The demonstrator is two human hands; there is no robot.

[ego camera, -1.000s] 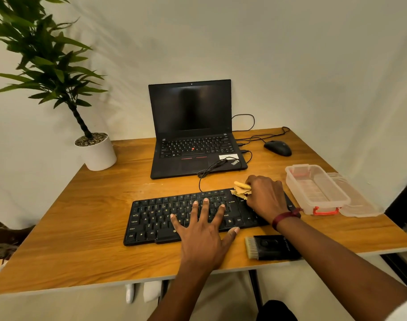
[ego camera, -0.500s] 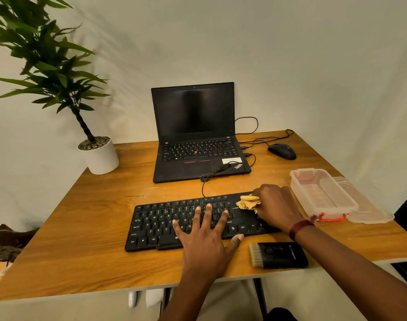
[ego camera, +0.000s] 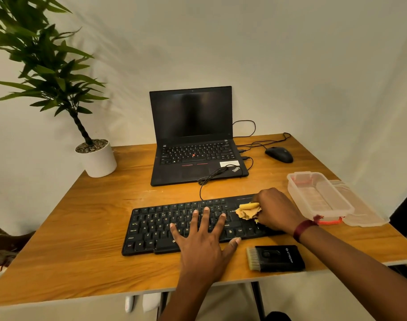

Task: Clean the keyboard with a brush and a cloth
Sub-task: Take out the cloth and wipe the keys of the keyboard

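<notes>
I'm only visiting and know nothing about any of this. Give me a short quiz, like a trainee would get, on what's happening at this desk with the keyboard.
1. True or false: the brush lies on the table, and neither hand holds it.
2. What is the left hand doing? A) resting flat, fingers spread, on the keyboard. B) gripping the brush. C) hanging off the table edge.
3. Fill the blank: the right hand holds a yellow ___ against the keyboard's right end.

Key: 1 true; 2 A; 3 cloth.
</notes>
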